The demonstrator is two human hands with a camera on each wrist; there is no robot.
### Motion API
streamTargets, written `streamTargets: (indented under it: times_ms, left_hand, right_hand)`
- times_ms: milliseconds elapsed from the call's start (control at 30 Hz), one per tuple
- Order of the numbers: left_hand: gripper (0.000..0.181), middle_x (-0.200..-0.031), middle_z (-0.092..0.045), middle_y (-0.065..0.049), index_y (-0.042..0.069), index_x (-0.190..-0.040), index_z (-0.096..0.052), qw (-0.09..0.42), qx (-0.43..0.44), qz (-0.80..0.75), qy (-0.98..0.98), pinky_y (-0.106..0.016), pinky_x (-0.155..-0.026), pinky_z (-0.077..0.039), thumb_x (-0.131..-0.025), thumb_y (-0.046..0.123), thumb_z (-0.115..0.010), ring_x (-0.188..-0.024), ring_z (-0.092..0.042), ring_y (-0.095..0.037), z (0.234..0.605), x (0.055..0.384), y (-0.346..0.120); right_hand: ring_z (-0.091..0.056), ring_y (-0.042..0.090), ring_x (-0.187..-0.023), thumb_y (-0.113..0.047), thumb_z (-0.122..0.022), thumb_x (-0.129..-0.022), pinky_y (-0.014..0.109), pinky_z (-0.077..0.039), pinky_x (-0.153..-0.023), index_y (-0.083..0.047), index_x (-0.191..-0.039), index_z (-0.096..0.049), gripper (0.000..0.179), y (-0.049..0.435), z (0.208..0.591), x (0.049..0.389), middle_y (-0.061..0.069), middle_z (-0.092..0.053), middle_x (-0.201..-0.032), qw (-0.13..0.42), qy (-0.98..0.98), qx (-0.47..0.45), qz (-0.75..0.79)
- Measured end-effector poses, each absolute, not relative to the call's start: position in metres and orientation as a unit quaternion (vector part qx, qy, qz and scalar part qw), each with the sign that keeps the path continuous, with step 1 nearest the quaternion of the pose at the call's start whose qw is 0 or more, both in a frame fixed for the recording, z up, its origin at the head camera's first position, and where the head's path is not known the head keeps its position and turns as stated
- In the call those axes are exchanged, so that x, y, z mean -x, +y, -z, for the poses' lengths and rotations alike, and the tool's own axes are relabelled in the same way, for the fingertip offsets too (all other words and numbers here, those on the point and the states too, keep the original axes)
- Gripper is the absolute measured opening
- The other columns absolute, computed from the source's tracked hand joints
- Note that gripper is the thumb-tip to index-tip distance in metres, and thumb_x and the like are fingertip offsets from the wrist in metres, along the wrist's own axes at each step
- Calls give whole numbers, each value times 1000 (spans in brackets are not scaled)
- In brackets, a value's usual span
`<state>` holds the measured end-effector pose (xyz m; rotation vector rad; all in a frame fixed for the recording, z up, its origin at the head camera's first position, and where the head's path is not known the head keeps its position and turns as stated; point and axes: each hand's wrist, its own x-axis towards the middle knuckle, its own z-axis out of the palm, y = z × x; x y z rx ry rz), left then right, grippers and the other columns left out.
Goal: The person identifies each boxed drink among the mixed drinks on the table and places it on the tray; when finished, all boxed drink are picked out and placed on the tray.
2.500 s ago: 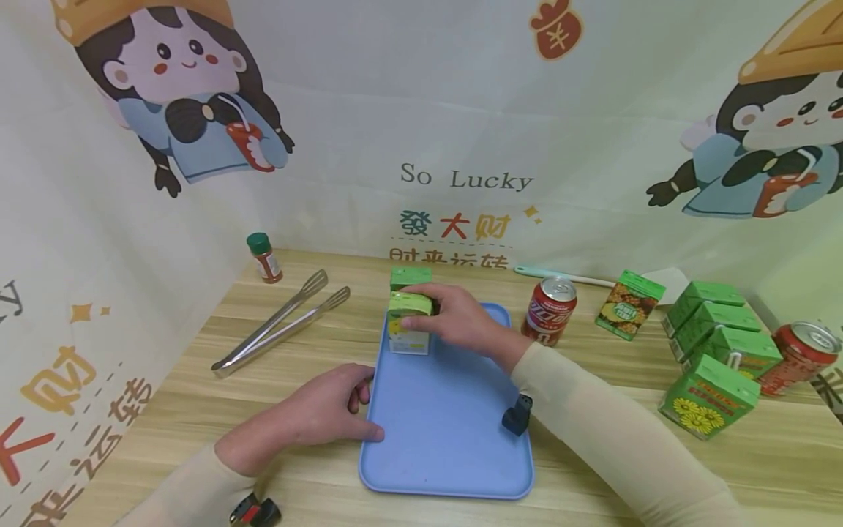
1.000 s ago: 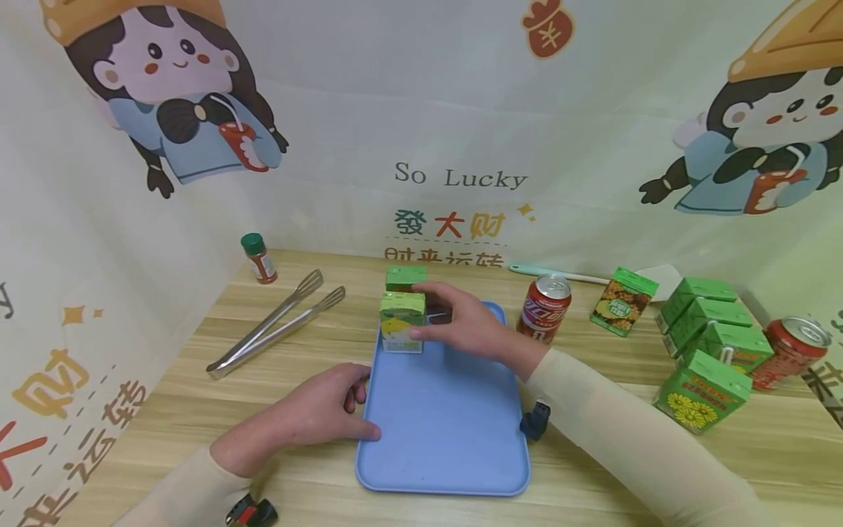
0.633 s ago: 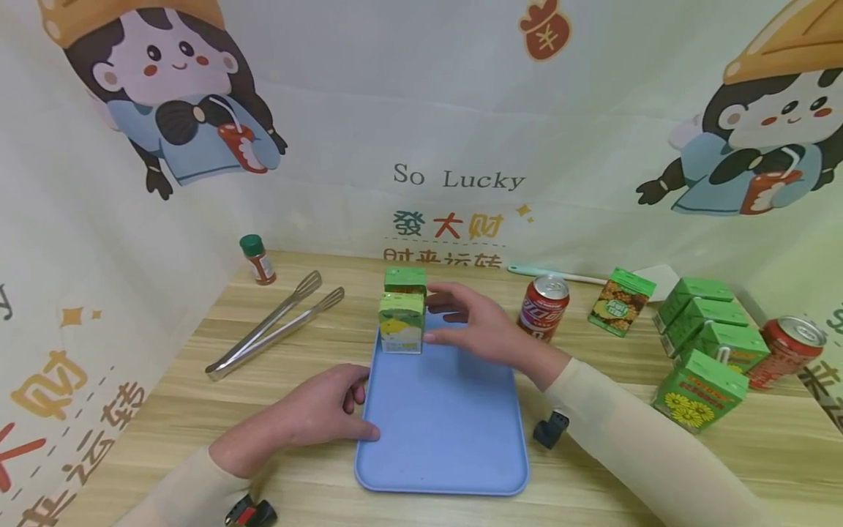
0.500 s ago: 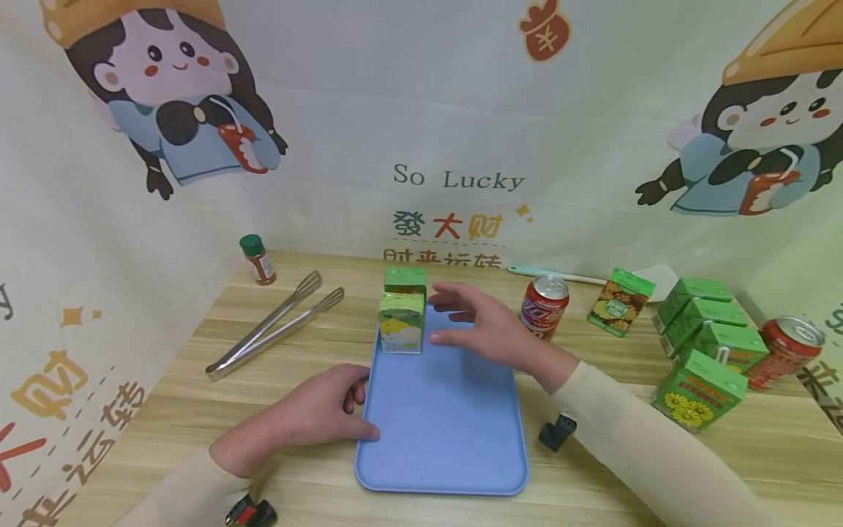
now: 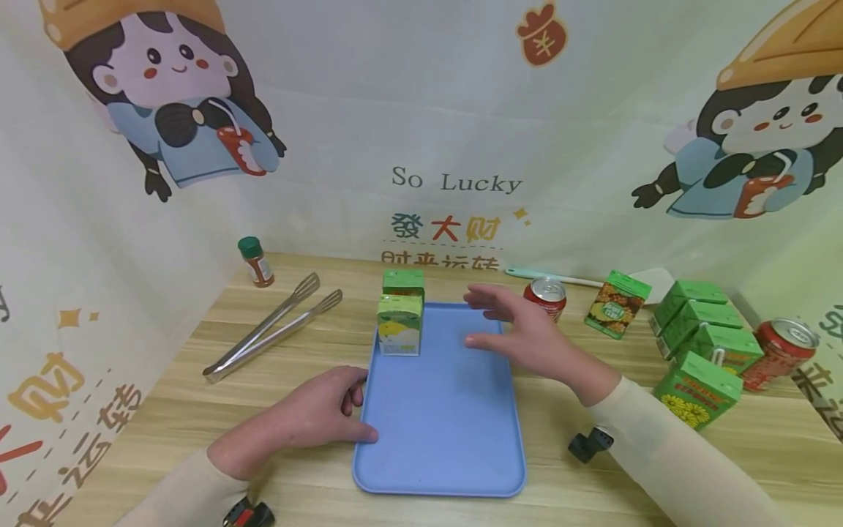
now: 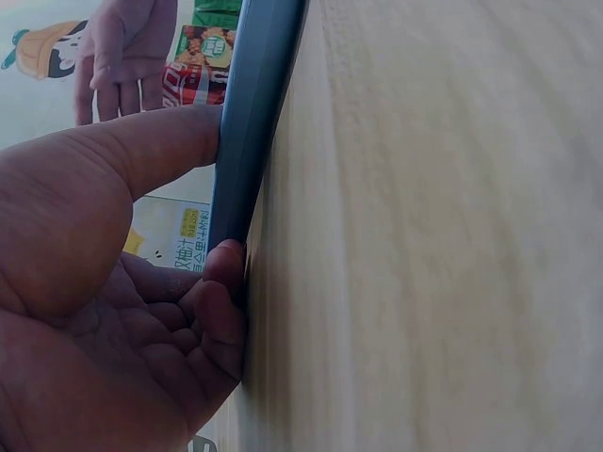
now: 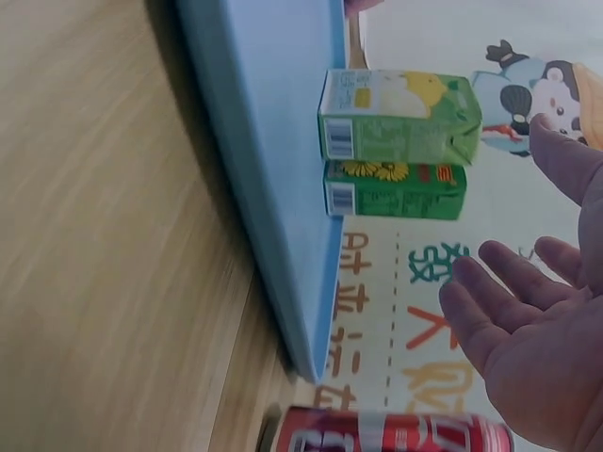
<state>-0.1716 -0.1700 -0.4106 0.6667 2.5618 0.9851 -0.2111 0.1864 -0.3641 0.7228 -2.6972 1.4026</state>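
Note:
The left hand (image 5: 319,410) holds the left rim of the blue tray (image 5: 441,417), thumb laid on the rim and the other fingers curled at its side. In the left wrist view, that thumb (image 6: 170,146) touches the tray's dark edge. Over the tray's right far part, the right hand (image 5: 527,333) hangs with spread, relaxed fingers and holds nothing. A light green juice carton (image 5: 399,329) printed with yellow fruit stands upright in the tray's far left corner. Right behind it is a darker green drink carton (image 5: 404,280), seen with yellow flowers in the right wrist view.
Metal tongs (image 5: 270,329) and a green-capped spice jar (image 5: 255,262) lie left. A red can (image 5: 545,294) stands behind the right hand. Farther right are a snack packet (image 5: 617,305), several green cartons (image 5: 698,388), another can (image 5: 780,351) and a spatula (image 5: 648,284).
The right hand has let go of the light green carton and moved right, away from it, its fingers opening. The left hand stays at the tray's rim.

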Motion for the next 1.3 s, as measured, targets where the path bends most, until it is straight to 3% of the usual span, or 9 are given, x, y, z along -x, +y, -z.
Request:
streamTargets:
  times_ms: [200,600,767,900,1100,1200,1300]
  left_hand:
    - [65,-96,-61,-1,0,-126,-65,162,-233,-347,894,-30,-69,-49,-82,32,-100,-83,-57,-17,410,172,-170]
    - [70,-97,-61,-1,-3,-131,-64,159,-233,-347,895,-30,-69,-50,-81,31,-100,-84,-57,-17,411,172,-171]
    - [69,-97,-61,-1,-2,-129,-64,159,-232,-347,895,-30,-69,-50,-81,32,-100,-84,-57,-17,411,172,-170]
    - [61,-96,-61,-1,2,-122,-65,160,-233,-348,894,-30,-69,-49,-81,32,-100,-83,-57,-17,410,172,-170]
    - [57,-96,-61,-1,5,-117,-65,159,-229,-344,896,-30,-69,-49,-81,32,-100,-83,-57,-18,410,172,-170]
    - [55,-95,-61,-1,6,-114,-65,159,-230,-343,897,-30,-69,-49,-81,32,-100,-83,-57,-17,410,172,-170]
    - [53,-95,-61,-1,8,-110,-64,159,-232,-342,897,-30,-69,-49,-81,33,-100,-83,-57,-17,410,172,-170]
  right_hand:
    - [-61,40,-144,-17,-91,-95,61,-50,-115,-7,-159,-56,74,205,364,204,11,-65,-156,26,-862,-222,-455]
    - [-63,40,-140,-12,-87,-99,59,-49,-115,-3,-158,-56,67,237,356,193,16,-64,-155,79,-869,-189,-450]
    - [-70,38,-132,-10,-85,-100,39,-56,-108,-5,-157,-58,63,247,350,189,16,-66,-152,95,-865,-173,-461]
    - [-71,38,-129,-14,-85,-101,22,-54,-100,-7,-157,-59,62,252,347,188,15,-67,-152,105,-867,-163,-458]
    - [-69,38,-126,-7,-83,-101,16,-51,-100,-4,-154,-62,57,259,345,190,18,-68,-150,139,-859,-176,-460]
    - [-68,40,-130,-10,-84,-101,19,-52,-100,-5,-155,-61,59,264,345,191,17,-67,-152,145,-864,-164,-454]
    - [-64,43,-137,-19,-84,-103,37,-54,-106,-7,-158,-59,61,269,345,192,16,-63,-156,143,-876,-134,-440]
